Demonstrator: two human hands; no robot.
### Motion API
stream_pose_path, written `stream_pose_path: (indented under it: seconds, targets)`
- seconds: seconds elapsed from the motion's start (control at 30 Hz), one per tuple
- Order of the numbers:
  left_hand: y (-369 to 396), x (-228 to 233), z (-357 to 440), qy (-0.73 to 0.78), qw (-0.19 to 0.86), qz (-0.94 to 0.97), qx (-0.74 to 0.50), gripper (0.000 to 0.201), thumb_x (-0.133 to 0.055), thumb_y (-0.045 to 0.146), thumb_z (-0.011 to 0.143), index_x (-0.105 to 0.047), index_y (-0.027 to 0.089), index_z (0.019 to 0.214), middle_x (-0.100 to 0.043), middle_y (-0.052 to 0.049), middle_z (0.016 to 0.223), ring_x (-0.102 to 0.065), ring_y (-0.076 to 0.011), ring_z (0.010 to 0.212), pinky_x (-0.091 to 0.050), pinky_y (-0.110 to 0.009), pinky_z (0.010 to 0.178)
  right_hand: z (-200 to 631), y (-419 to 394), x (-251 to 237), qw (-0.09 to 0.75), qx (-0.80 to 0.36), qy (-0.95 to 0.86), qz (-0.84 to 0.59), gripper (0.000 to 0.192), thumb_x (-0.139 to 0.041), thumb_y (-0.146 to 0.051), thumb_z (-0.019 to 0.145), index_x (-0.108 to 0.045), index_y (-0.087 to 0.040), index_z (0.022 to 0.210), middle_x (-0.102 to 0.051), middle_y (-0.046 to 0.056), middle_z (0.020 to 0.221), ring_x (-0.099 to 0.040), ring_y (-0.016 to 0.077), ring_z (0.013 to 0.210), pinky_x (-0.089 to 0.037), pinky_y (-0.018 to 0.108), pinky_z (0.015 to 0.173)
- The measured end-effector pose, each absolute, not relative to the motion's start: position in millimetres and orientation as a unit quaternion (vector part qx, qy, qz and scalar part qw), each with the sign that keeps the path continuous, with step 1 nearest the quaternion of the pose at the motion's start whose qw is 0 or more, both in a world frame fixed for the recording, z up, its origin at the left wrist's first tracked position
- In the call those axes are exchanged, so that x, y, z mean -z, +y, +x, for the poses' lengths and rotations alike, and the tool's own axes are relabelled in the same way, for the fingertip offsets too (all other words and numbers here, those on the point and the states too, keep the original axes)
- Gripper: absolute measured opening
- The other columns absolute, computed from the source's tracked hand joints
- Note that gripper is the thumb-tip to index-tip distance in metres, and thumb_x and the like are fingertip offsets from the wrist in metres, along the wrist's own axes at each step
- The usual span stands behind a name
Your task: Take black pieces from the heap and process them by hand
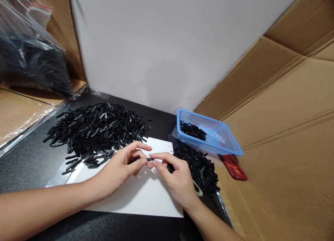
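Above a white sheet (pixel 146 199), my left hand (pixel 124 162) and my right hand (pixel 173 173) meet at a small, slim black piece (pixel 150 159). Thumb and fingers of my left hand pinch one end, and my right fingertips close on the other. More black pieces appear to sit in the curl of each hand, partly hidden by the fingers. A large heap of similar black pieces (pixel 96 129) spreads behind and left of my left hand. Beyond my right hand lies a second, smaller pile (pixel 202 169).
A blue perforated basket (pixel 224 150) holding some black pieces stands at the back right. Near it lies a red packet (pixel 234 168). A clear bag of dark material (pixel 33 60) rests at upper left. A white wall and cardboard (pixel 287 112) border the table.
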State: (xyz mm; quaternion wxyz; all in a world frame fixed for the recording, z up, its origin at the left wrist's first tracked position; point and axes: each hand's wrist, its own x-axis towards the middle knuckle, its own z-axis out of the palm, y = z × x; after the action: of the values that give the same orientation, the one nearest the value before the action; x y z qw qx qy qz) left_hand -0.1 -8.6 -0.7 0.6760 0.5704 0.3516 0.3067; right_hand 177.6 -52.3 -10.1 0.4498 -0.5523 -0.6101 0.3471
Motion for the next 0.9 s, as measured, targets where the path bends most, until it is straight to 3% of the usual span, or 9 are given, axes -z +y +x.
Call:
stream_pose_path:
  seconds: [0.2, 0.4, 0.63, 0.77, 0.9]
  targets:
    - [-11.7, -0.9, -1.6, 0.382, 0.64, 0.594, -0.302, 0.028, -0.051, 0.018, 0.084, -0.059, 0.023, 0.111, -0.065, 0.0, 0.09, -0.054, -0.0185, 0.085, -0.036, -0.029, 0.076, 178.8, -52.3, 11.9, 0.46, -0.352, -0.588, -0.565, 0.016, -0.066, -0.031, 0.083, -0.079, -0.022, 0.089, -0.057, -0.002, 0.06, -0.044, 0.014, 0.056, -0.035, 0.028, 0.057]
    - [-14.4, 3.6, -1.8, 0.394, 0.646, 0.591, -0.281, 0.03, -0.046, 0.025, 0.09, -0.055, 0.02, 0.118, -0.058, 0.003, 0.073, -0.05, -0.0173, 0.075, -0.035, -0.029, 0.071, 179.7, -50.5, 11.5, 0.487, -0.398, -0.545, -0.555, 0.018, -0.068, -0.035, 0.081, -0.077, -0.02, 0.082, -0.05, -0.004, 0.056, -0.04, 0.0127, 0.053, -0.033, 0.027, 0.054]
    - [-11.7, 2.1, 1.9, 0.376, 0.718, 0.52, -0.271, 0.025, -0.057, 0.034, 0.089, -0.055, 0.02, 0.11, -0.058, 0.006, 0.059, -0.047, -0.0135, 0.059, -0.031, -0.024, 0.057, 179.1, -49.6, 10.2, 0.499, -0.455, -0.497, -0.545, 0.025, -0.071, -0.041, 0.078, -0.07, -0.017, 0.069, -0.042, -0.006, 0.051, -0.031, 0.0092, 0.047, -0.026, 0.025, 0.047]
    - [-7.8, 3.3, 1.8, 0.373, 0.707, 0.523, -0.296, 0.019, -0.064, 0.036, 0.085, -0.062, 0.019, 0.092, -0.069, 0.001, 0.07, -0.046, -0.0106, 0.056, -0.033, -0.024, 0.059, 178.2, -49.6, 11.1, 0.51, -0.491, -0.471, -0.527, 0.025, -0.073, -0.039, 0.077, -0.068, -0.016, 0.069, -0.041, -0.007, 0.051, -0.029, 0.0072, 0.044, -0.021, 0.023, 0.042]
    - [-6.2, 4.8, 0.9, 0.378, 0.698, 0.524, -0.307, 0.021, -0.068, 0.038, 0.082, -0.064, 0.018, 0.086, -0.075, -0.003, 0.081, -0.046, -0.01, 0.055, -0.034, -0.024, 0.057, 179.9, -48.5, 6.9, 0.546, -0.635, -0.341, -0.428, 0.017, -0.07, -0.035, 0.077, -0.061, -0.02, 0.078, -0.037, -0.011, 0.047, -0.019, 0.004, 0.036, -0.014, 0.018, 0.036]
